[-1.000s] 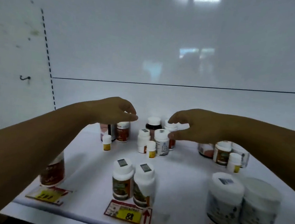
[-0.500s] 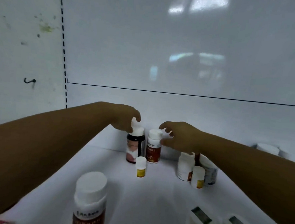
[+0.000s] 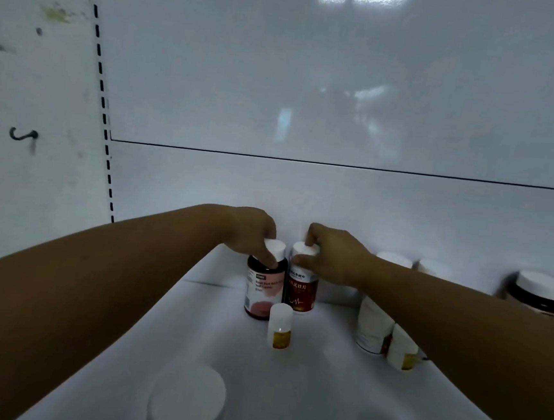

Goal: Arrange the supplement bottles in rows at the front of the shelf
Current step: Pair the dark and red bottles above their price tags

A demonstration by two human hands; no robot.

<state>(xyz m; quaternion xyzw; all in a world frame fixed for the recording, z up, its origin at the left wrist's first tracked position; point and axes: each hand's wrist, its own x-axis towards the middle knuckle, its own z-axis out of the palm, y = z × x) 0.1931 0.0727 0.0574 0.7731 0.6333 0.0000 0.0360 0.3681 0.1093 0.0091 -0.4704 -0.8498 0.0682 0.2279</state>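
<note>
- Both hands work at the back of the shelf (image 3: 303,389), at centre frame. The left hand (image 3: 250,232) has its fingers (image 3: 269,259) closed on the white cap of a dark bottle with a pink label (image 3: 263,290). The right hand (image 3: 335,258) has its fingers (image 3: 301,261) closed on the cap of a red-labelled bottle (image 3: 301,290). The two bottles stand upright, touching or nearly so.
- Judging by that, these two are gripped but not yet brought forward.
- Just in front of them stands a small yellow-labelled bottle (image 3: 279,330), loose, in no row.
- To the right, partly hidden by the right forearm, more white bottles (image 3: 372,328) cluster far back, and a dark jar with a white lid (image 3: 541,293) sits at the right edge.
- At the bottom edge, a large white cap (image 3: 187,399) marks a bottle near the front; whether it forms a row cannot be told.
- Most of the job looks undone.
</note>
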